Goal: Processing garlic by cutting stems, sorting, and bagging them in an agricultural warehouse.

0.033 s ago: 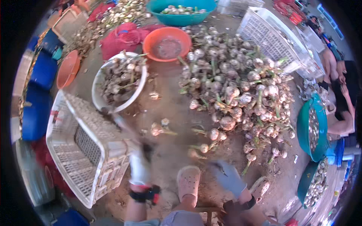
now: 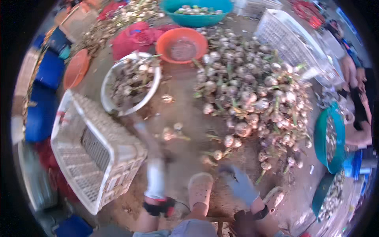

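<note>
My left hand [image 2: 154,177], in a white glove with a black and red band at the wrist, reaches forward between a tipped white plastic crate and my left foot. Motion smears its fingers, which point toward a white basin [image 2: 106,94] heaped with garlic bulbs. My right hand [image 2: 241,185], in a grey-blue glove, is low in front of my feet, fingers curled round a small dark thing too blurred to name. Beyond it lies a large pile of garlic [image 2: 252,91] with stems. A few loose garlic bulbs [image 2: 169,134] rest on the floor between the hands and the basin.
The white crate [image 2: 108,173] leans at my left. An orange basin [image 2: 162,53] stands ahead, beside a red mesh sack [image 2: 132,41]. Teal tubs [image 2: 321,138] hold garlic at the right, near another person [image 2: 357,130]. A second white crate [image 2: 284,39] borders the pile.
The whole view has shifted slightly, with things now a little further right. My left hand has moved a little to the right, away from the white crate. My right hand stays near the same spot.
</note>
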A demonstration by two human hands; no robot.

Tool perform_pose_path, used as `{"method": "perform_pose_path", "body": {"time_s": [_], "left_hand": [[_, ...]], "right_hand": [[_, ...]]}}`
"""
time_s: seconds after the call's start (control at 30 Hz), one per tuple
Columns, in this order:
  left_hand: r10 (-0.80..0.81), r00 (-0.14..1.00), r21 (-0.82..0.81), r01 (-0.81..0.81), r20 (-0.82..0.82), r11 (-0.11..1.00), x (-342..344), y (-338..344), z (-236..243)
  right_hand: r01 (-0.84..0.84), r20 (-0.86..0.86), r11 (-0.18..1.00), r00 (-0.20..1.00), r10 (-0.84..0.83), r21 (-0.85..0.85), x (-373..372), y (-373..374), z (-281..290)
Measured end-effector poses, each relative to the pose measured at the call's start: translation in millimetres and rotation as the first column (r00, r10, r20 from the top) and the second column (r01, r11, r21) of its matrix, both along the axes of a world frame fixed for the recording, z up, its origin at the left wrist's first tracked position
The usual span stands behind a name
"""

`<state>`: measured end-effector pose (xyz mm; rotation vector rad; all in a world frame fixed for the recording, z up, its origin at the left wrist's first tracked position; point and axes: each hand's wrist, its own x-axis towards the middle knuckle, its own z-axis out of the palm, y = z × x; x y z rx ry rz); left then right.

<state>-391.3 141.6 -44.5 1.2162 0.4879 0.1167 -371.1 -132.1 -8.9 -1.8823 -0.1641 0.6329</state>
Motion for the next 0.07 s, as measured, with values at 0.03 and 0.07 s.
{"method": "perform_pose_path", "body": {"time_s": [0.03, 0.07], "left_hand": [[-0.042, 0.994, 0.270, 0.068, -0.100, 0.960, -15.4, -19.4, 3.9], [-0.072, 0.991, 0.303, 0.104, -0.117, 0.947, -30.6, -5.6, 13.6]], "right_hand": [[0.078, -0.058, 0.972, 0.996, -0.066, 0.220, 1.5, 18.5, -0.6], [0.168, -0.129, 0.888, 0.984, -0.124, 0.428, 2.3, 37.1, 1.3]]}}
